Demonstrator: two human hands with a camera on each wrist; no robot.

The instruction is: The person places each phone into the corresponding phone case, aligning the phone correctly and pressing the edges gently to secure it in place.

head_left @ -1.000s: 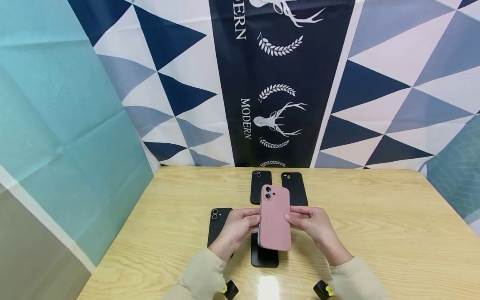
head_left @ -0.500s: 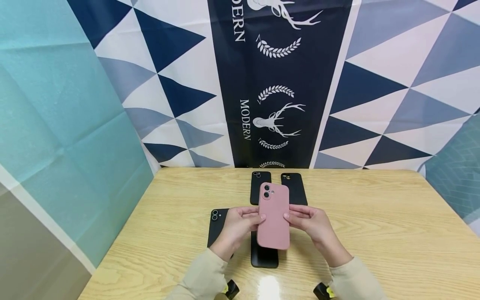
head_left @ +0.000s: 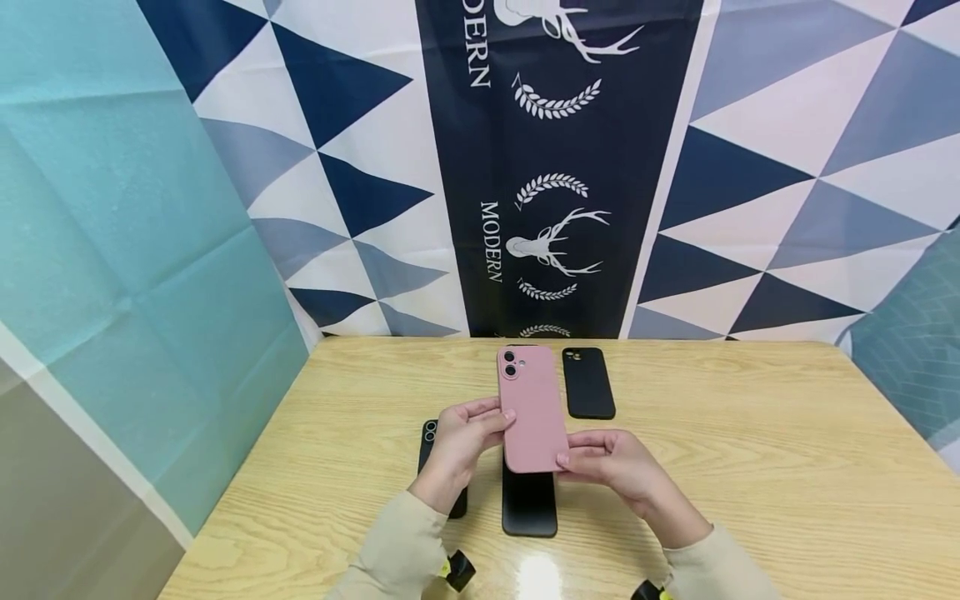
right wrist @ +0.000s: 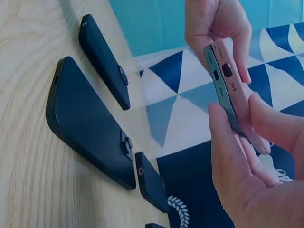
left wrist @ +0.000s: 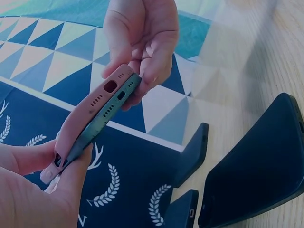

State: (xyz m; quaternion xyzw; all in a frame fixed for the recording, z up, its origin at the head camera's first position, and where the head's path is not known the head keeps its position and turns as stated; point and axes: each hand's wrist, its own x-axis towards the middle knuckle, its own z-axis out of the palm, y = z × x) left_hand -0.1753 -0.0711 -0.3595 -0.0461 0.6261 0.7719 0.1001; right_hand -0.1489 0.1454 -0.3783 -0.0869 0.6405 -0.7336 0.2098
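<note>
A pink phone case (head_left: pixel 531 408) with a two-ring camera part is held above the table, its back towards the head camera. Behind it lies a teal phone (right wrist: pixel 220 85), whose bottom edge shows outside the case along the port end in both wrist views. My left hand (head_left: pixel 459 437) grips the left side, thumb on the pink back and fingers behind. My right hand (head_left: pixel 618 467) pinches the lower right corner between thumb and fingers. Below the case, a black phone-shaped piece (head_left: pixel 529 508) lies on the table, partly covered.
Another black phone-shaped piece (head_left: pixel 457 504) lies left, partly behind my left hand. A black case-like piece (head_left: pixel 589 385) lies at the back right; one beside it is almost wholly hidden by the pink case. Patterned cloth (head_left: pixel 360 192) hangs behind the wooden table (head_left: pixel 750 450).
The pink case and phone have moved up and left, covering the back left black piece. My right hand has slid from the right side down to the lower right corner.
</note>
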